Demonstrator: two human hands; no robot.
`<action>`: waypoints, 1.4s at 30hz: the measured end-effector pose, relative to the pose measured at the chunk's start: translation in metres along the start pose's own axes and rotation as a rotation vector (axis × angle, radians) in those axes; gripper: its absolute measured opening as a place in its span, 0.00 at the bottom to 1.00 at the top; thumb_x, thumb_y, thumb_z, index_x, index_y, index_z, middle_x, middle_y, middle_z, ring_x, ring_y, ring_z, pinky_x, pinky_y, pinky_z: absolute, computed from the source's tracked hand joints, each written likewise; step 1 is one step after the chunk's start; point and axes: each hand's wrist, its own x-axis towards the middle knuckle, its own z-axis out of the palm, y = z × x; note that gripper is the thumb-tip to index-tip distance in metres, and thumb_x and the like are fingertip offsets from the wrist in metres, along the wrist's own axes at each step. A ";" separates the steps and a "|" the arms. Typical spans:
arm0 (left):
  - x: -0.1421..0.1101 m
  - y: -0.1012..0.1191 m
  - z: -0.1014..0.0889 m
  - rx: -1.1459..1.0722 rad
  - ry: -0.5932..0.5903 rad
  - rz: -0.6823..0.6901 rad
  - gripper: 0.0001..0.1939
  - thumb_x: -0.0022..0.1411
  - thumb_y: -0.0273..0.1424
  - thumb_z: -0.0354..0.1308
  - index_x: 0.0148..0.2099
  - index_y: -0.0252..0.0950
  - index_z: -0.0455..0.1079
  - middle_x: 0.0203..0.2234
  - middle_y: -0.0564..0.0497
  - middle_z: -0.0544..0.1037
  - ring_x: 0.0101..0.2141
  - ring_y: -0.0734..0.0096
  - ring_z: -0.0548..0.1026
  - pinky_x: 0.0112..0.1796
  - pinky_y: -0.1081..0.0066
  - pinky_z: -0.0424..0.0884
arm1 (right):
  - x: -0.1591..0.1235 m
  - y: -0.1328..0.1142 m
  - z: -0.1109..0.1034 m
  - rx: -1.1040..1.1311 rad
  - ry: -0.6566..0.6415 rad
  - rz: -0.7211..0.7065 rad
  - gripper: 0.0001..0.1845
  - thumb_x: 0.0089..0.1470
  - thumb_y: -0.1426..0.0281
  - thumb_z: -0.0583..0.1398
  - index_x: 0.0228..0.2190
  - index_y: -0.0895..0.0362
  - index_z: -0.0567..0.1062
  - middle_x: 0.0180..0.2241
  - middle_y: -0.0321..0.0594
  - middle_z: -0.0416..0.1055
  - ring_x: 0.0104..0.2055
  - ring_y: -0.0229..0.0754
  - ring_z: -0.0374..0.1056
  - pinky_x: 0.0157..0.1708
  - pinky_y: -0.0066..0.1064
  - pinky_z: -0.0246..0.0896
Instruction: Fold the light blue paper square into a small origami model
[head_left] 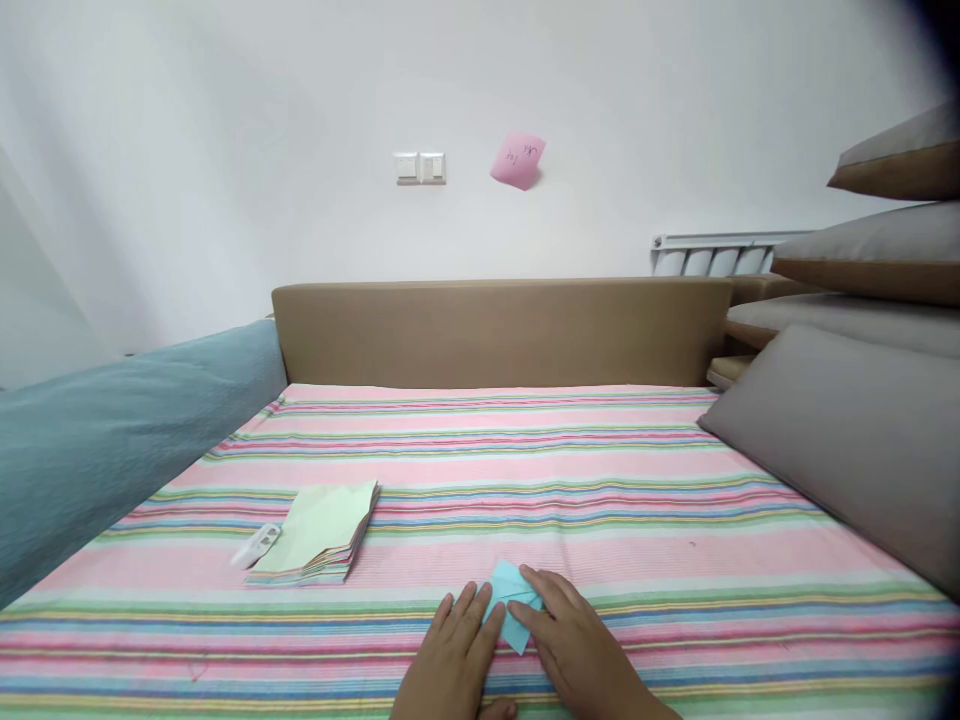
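Note:
A small light blue folded paper (510, 600) lies on the striped sheet (525, 470) near the front edge. My left hand (454, 655) rests flat on the paper's left side, fingers stretched out. My right hand (577, 645) presses on the paper's right side, fingertips on its folded edge, fingers close together and extended. Neither hand lifts the paper. A stack of coloured paper sheets (322, 535), pale green on top, lies to the left, apart from both hands.
A small white object (256, 546) lies beside the paper stack. A teal blanket (127, 440) runs along the left. Grey cushions (855, 440) pile up at the right. A tan headboard (495, 335) stands behind, with a pink note (517, 160) on the wall.

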 end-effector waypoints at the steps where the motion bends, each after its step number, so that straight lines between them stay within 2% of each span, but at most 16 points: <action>1: -0.001 0.000 0.002 -0.008 0.021 -0.005 0.47 0.53 0.45 0.60 0.66 0.38 0.38 0.61 0.42 0.54 0.59 0.50 0.55 0.52 0.52 0.61 | 0.000 0.000 0.000 -0.006 0.002 -0.005 0.27 0.47 0.82 0.51 0.48 0.50 0.70 0.57 0.49 0.59 0.56 0.52 0.59 0.50 0.48 0.60; 6: -0.003 -0.002 0.007 0.022 0.040 0.012 0.47 0.51 0.46 0.62 0.65 0.35 0.44 0.60 0.40 0.55 0.58 0.47 0.56 0.51 0.52 0.63 | -0.001 0.000 0.000 0.006 -0.002 -0.014 0.27 0.48 0.81 0.51 0.49 0.50 0.69 0.56 0.47 0.61 0.55 0.50 0.60 0.50 0.47 0.61; 12: -0.003 -0.003 0.004 0.017 0.002 0.009 0.43 0.50 0.45 0.62 0.63 0.35 0.50 0.60 0.39 0.55 0.58 0.46 0.56 0.52 0.52 0.62 | -0.001 0.001 0.000 0.050 -0.068 0.021 0.28 0.47 0.80 0.51 0.49 0.51 0.69 0.56 0.46 0.61 0.55 0.50 0.59 0.51 0.47 0.59; 18: -0.002 -0.003 -0.001 0.022 -0.025 0.015 0.40 0.51 0.45 0.61 0.62 0.36 0.53 0.60 0.39 0.56 0.57 0.45 0.57 0.51 0.51 0.62 | -0.001 0.003 0.001 0.078 -0.067 0.035 0.28 0.47 0.79 0.52 0.49 0.49 0.69 0.57 0.43 0.60 0.56 0.49 0.59 0.52 0.46 0.58; 25: -0.003 -0.003 -0.001 0.025 0.001 0.019 0.40 0.50 0.44 0.62 0.62 0.37 0.53 0.60 0.41 0.57 0.58 0.47 0.56 0.52 0.52 0.62 | -0.003 0.003 0.005 0.072 -0.005 0.028 0.28 0.47 0.80 0.51 0.48 0.49 0.70 0.57 0.45 0.60 0.55 0.49 0.59 0.51 0.46 0.59; 31: -0.001 -0.002 -0.004 0.053 -0.037 0.027 0.40 0.49 0.45 0.63 0.61 0.36 0.54 0.59 0.40 0.57 0.57 0.47 0.57 0.51 0.52 0.63 | -0.004 0.004 0.004 0.055 0.030 0.008 0.25 0.49 0.79 0.52 0.48 0.51 0.70 0.56 0.47 0.60 0.55 0.50 0.58 0.51 0.46 0.59; 36: -0.002 -0.003 -0.002 0.042 -0.017 0.021 0.40 0.50 0.44 0.62 0.61 0.36 0.54 0.59 0.41 0.58 0.57 0.48 0.57 0.52 0.53 0.62 | -0.006 0.007 0.004 0.080 0.054 0.034 0.20 0.52 0.76 0.52 0.45 0.51 0.72 0.55 0.47 0.62 0.55 0.49 0.59 0.52 0.46 0.58; 42: -0.003 -0.004 -0.002 0.029 0.001 0.036 0.39 0.51 0.45 0.61 0.62 0.37 0.53 0.59 0.41 0.58 0.58 0.48 0.57 0.52 0.53 0.62 | -0.006 0.005 -0.002 0.117 0.020 0.097 0.18 0.55 0.73 0.51 0.45 0.49 0.73 0.54 0.44 0.63 0.55 0.49 0.59 0.52 0.45 0.57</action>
